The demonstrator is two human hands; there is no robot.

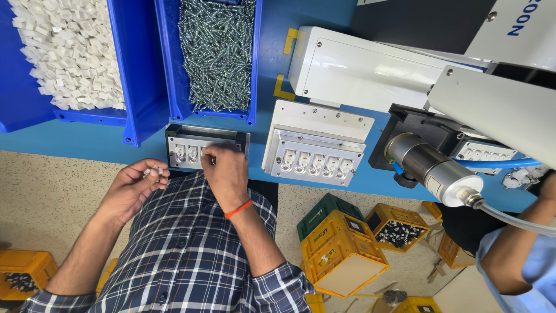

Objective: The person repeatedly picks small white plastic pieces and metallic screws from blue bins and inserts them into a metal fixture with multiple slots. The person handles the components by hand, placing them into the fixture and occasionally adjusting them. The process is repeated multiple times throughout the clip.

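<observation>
Your left hand (136,185) hangs just off the near edge of the blue tabletop (104,142), fingers curled shut around a few small white plastic pieces (154,170) pinched at the fingertips. Your right hand (225,171), with an orange band (238,208) on the wrist, reaches over the near edge, fingertips pressed together on the grey metal fixture tray with a row of pockets (188,150); can't tell if a piece sits between those fingertips. That tray sits right at the near edge, some pockets already showing white parts, the hand covering the rest. The two hands are apart, left one near the tray's left end.

Just right of it, also at the near edge, a second, lighter metal fixture with five filled pockets (315,161) lies tilted. Further right, a black-mounted silver cylinder with a clear hose (431,169) juts out past the edge, and another person's blue sleeve (509,272) shows at the right.

Further back, toward the far left corner, a blue plastic bin full of white plastic pieces (69,52) stands beside a blue plastic bin full of silver screws (217,52). Right of the bins, a white machine housing (359,72).

On the floor below, yellow plastic crates (341,249), some holding dark and white parts.
</observation>
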